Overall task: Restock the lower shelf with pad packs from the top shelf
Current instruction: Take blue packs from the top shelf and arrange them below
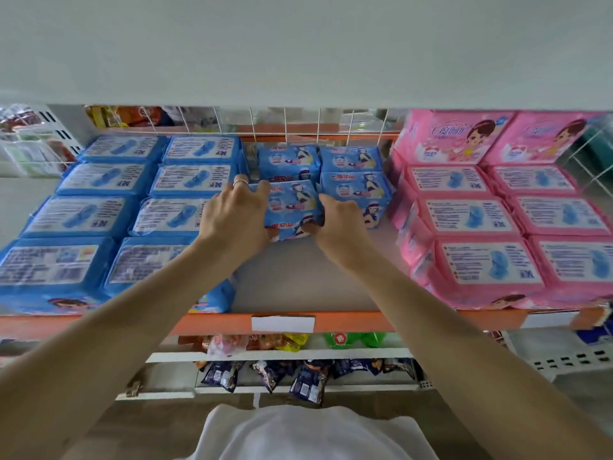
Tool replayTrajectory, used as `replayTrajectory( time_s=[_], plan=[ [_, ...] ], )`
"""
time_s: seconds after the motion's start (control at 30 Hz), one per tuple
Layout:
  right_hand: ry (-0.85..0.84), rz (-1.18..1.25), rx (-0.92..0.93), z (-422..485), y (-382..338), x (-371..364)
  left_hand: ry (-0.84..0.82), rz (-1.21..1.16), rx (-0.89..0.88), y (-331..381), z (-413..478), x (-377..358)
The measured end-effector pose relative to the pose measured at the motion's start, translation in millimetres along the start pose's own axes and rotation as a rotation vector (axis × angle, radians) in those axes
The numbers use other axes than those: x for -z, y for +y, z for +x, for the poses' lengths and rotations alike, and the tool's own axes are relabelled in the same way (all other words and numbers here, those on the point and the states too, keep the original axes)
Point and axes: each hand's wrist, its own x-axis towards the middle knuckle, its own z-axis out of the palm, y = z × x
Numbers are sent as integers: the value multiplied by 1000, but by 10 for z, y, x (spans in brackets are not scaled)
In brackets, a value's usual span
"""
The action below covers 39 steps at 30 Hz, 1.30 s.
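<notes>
One small blue pad pack [292,207] is being gripped from both sides, mid-shelf.
Across the orange-edged shelf [348,322], large blue packs [99,217] are lying stacked at the left and pink packs [497,227] at the right; between them, other small blue packs [351,161] are sitting toward the back. The left hand [232,214] and right hand [338,224] are curling round the front pack's sides, a ring [240,182] showing on the left.

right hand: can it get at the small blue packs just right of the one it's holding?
Likely yes, once freed: the right hand and left hand both hold the front blue pack. The neighbouring blue packs lie right beside it, uncovered, with bare shelf in front.
</notes>
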Motion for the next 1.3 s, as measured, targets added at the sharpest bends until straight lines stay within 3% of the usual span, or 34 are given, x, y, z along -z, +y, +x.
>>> replayTrajectory(
  time_s=[0.2, 0.33, 0.4, 0.53, 0.63, 0.83, 1.17, 1.3],
  plan=[
    [84, -220, 80, -99, 27, 140, -79, 158, -114, -75, 131, -93],
    [177, -283, 135, 32, 99, 421, -28, 267, -191, -95, 202, -118],
    [89, -426, 109, 154, 137, 546, -41, 230, -228, -60, 258, -140],
    [-265, -691, 20, 394, 263, 668, -50, 275, -315, -4, 430, -200],
    [-369, -759, -8, 499, 310, 652, -44, 311, -335, -21, 582, -203],
    [-460, -755, -65, 628, 382, 547, -56, 241, -384, -83, 753, -213],
    [-489, -658, -100, 769, 414, 518, -197, 193, -297, -75, 918, -202],
    [-442, -453, -144, 705, 499, 598, -225, 182, -275, -81, 904, -240]
  ],
)
